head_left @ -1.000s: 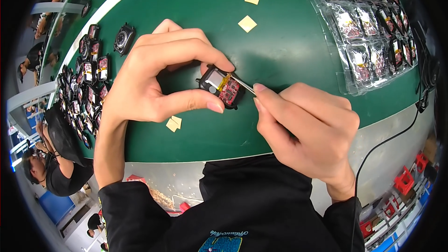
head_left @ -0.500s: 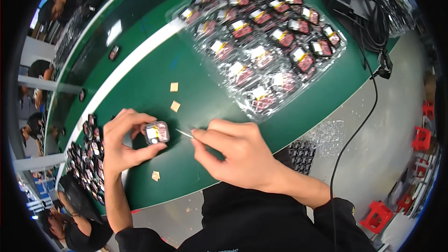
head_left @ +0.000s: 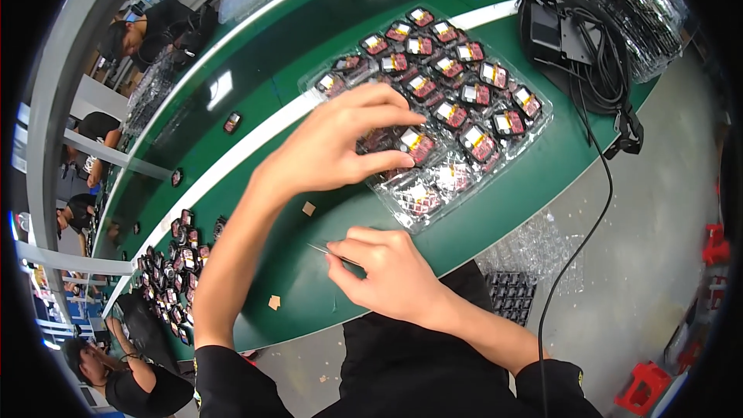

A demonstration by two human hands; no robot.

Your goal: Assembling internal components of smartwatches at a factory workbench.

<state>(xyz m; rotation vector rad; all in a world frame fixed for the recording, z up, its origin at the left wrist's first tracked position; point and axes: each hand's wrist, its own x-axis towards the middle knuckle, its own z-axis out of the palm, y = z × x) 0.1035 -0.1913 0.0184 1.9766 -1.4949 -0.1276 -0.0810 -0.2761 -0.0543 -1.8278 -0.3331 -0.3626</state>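
My left hand (head_left: 333,139) reaches over the clear plastic tray (head_left: 414,220). Its thumb and forefinger are spread on either side of a small black rounded-square device (head_left: 416,145) with a white and yellow label, which sits in one of the tray's pockets. The thumb tip is at the device's lower edge. Lower down, above the green tabletop (head_left: 298,263), my right hand (head_left: 387,267) pinches slim metal tweezers (head_left: 318,248), their tips pointing left. Similar devices fill many other pockets; the two nearest pockets hold only clear plastic.
Loose devices (head_left: 174,263) lie heaped at the left. Small tan squares (head_left: 309,209) are scattered on the table. A coiled black cable (head_left: 607,54) lies at the right corner, one strand hanging past the edge. Other people sit at the far left; a red stool (head_left: 642,388) stands on the floor.
My left hand has moved from the table's left side up to the tray, and the device it held now sits in a pocket. My right hand keeps the tweezers nearly in place. The view has shifted.
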